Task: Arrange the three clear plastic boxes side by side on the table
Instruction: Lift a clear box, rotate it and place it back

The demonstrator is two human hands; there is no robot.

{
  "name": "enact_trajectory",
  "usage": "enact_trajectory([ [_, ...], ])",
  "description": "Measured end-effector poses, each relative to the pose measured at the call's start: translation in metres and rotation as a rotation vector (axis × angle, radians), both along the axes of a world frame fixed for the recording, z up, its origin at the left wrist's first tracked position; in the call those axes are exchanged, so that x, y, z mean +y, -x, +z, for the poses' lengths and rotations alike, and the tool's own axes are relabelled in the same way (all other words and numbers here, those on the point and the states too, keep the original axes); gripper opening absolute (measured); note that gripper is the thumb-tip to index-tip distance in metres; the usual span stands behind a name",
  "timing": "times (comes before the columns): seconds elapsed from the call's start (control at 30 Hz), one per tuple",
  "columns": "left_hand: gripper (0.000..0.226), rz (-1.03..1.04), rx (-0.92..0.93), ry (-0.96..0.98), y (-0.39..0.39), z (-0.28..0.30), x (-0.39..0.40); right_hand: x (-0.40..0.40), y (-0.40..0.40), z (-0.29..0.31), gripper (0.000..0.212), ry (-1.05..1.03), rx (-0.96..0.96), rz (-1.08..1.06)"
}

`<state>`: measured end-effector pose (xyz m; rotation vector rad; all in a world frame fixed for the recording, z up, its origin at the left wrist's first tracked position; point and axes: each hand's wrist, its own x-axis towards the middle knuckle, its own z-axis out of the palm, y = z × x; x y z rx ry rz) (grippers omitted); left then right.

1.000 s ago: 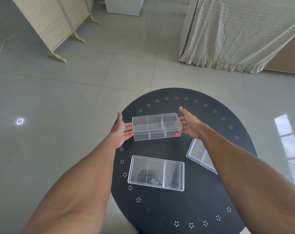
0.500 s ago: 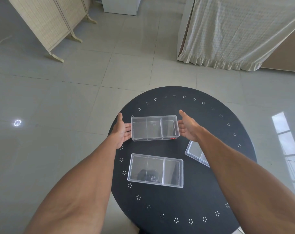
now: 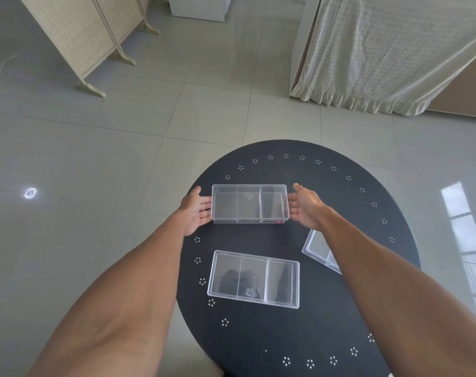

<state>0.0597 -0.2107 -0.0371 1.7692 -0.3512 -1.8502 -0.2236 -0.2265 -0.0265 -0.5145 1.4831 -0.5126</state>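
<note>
Three clear plastic boxes with three compartments each are on a round black table (image 3: 340, 308). The far box (image 3: 249, 204) is held between my left hand (image 3: 194, 210) at its left end and my right hand (image 3: 305, 205) at its right end, fingers flat against its sides. It looks level, low over or on the table; I cannot tell which. A second box (image 3: 254, 278) lies nearer me, parallel to the first. The third box (image 3: 320, 250) lies tilted at the right, partly hidden under my right forearm.
The table's left edge runs just beside my left hand, with tiled floor beyond. A folding screen (image 3: 76, 31) stands far left, and a draped cloth (image 3: 381, 50) hangs over furniture at the far right.
The far box, held by both hands, has levelled out from a tilt and dropped lower toward the table top. The other two boxes have not moved.
</note>
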Motion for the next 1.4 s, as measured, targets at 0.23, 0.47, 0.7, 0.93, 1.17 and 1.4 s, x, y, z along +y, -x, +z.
enact_trajectory([
  [0.23, 0.06, -0.027, -0.052, 0.02, -0.008, 0.001, -0.032, -0.02, -0.015, 0.005, 0.06, 0.012, 0.004, -0.02],
  [0.47, 0.06, -0.079, -0.121, 0.052, -0.018, -0.001, -0.068, -0.039, -0.031, 0.008, 0.051, 0.035, -0.017, -0.038],
  [0.7, 0.061, -0.117, -0.153, 0.054, -0.019, -0.002, -0.082, -0.047, -0.037, 0.009, 0.041, 0.043, 0.043, -0.078],
  [0.93, 0.061, -0.106, -0.142, 0.065, -0.019, -0.003, -0.082, -0.049, -0.04, 0.006, 0.043, 0.039, 0.071, -0.085],
  [1.17, 0.064, -0.12, -0.2, 0.065, -0.017, -0.006, -0.078, -0.049, -0.036, -0.006, 0.041, 0.009, 0.113, -0.077],
  [1.4, 0.072, -0.134, -0.255, 0.03, -0.025, -0.007, -0.061, -0.038, -0.025, -0.01, 0.057, 0.002, 0.199, -0.095],
])
